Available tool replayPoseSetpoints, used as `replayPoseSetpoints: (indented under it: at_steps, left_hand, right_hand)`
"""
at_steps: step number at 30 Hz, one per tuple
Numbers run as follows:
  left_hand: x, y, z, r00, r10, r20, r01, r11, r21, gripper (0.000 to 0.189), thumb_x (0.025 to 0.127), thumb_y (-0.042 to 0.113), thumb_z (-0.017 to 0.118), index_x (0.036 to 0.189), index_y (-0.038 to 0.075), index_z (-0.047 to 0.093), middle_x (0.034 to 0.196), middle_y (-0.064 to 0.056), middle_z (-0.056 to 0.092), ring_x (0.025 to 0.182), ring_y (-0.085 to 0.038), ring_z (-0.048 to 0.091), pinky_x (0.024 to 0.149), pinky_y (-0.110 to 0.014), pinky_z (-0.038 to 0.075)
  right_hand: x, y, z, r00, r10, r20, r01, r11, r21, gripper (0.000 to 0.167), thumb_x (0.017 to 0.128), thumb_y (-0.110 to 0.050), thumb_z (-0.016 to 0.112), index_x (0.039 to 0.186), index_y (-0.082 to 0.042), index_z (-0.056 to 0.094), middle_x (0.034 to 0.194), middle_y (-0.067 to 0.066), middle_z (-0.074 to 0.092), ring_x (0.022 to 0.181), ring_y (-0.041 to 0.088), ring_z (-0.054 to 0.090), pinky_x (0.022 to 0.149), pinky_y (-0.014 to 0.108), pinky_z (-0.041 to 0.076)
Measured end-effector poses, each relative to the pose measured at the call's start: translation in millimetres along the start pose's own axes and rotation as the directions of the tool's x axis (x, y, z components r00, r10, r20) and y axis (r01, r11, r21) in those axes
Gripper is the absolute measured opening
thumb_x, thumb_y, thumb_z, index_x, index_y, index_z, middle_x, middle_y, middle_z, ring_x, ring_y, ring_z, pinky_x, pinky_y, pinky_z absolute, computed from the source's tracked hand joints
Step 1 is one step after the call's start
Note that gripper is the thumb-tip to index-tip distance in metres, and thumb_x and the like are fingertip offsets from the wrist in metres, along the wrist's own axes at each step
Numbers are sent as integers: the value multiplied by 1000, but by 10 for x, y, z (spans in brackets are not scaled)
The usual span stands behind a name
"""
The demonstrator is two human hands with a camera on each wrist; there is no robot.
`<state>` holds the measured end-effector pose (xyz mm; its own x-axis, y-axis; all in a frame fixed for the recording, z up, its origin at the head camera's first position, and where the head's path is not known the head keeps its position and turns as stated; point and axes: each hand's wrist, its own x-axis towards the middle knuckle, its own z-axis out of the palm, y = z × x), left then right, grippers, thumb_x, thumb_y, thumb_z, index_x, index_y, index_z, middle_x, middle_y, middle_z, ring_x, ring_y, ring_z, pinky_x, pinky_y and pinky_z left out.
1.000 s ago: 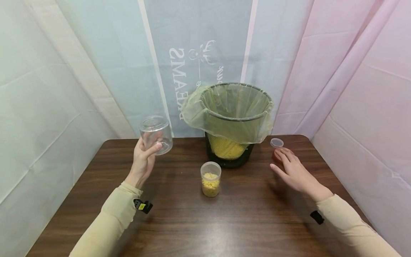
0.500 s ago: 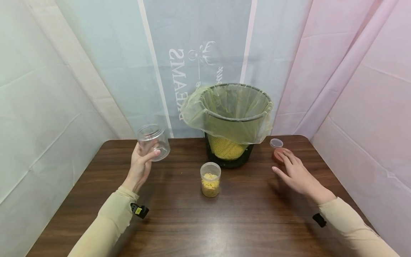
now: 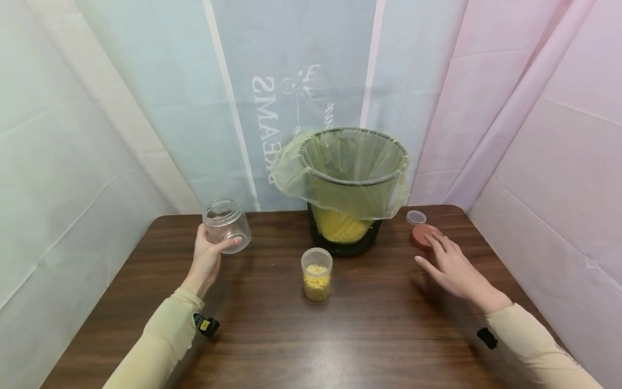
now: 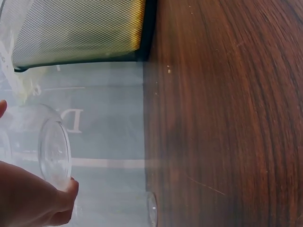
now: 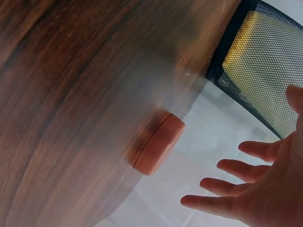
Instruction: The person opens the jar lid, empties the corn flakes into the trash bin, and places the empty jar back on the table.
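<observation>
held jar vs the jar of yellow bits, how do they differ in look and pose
The held jar looks empty; the bits jar has yellow bits in its lower part.
The held jar leans in the left hand, off the table; the bits jar stands upright on the table.
The held jar looks wider than the bits jar.
Both are round and see-through.

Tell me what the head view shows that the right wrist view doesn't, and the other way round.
Only the head view: the left hand gripping a clear jar, the container of yellow bits, the small clear lid and the rim of the bin.

Only the right wrist view: a visible gap between the right hand's fingers and the red lid; the head view shows them overlapping.

Both: the right hand, red lid, tabletop and the bin's mesh wall.
</observation>
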<state>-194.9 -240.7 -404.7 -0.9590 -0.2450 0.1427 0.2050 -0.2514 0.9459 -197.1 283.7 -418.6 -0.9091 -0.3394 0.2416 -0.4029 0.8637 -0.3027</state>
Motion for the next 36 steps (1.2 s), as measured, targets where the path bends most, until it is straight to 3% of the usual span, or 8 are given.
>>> replayPoseSetpoints:
  at_steps: [7, 14, 27, 36]
  left_hand:
    - [20, -60, -73, 996, -24, -85, 29, 998, 60, 67, 71, -22, 64, 115, 21, 36, 116, 3, 48, 109, -16, 47, 94, -22, 42]
    - [33, -109, -173, 988, -61, -145, 77, 991, 111, 62, 71, -18, 66, 110, 20, 36, 118, -10, 45, 102, -19, 50, 82, -17, 44]
    - [57, -142, -289, 975, -116, -191, 160, 959, 233, 57, 74, -5, 74, 111, 21, 38, 121, -5, 43, 120, -23, 39, 93, -23, 36]
    - [112, -136, -329, 960, -190, -207, 248, 918, 309, 78, 77, 1, 74, 137, 5, 26, 126, -2, 40, 128, -25, 38, 106, -35, 34]
  right_hand:
    - [-34, 8, -16, 999, 37, 36, -37, 999, 1, 74, 96, -43, 50, 142, 10, 29, 144, 36, 28, 128, 57, 26, 99, 67, 26]
    - [-89, 38, -10, 998, 50, 36, -51, 999, 11, 73, 96, -43, 51, 142, 10, 29, 142, 36, 30, 127, 57, 26, 98, 67, 26]
    - [-121, 96, -16, 995, 76, 65, -78, 997, 18, 74, 97, -42, 49, 144, 9, 24, 143, 38, 26, 128, 59, 23, 99, 69, 23]
    - [-145, 128, -7, 996, 80, 47, -81, 996, 23, 72, 97, -41, 49, 144, 7, 25, 141, 39, 27, 126, 61, 23, 97, 70, 24]
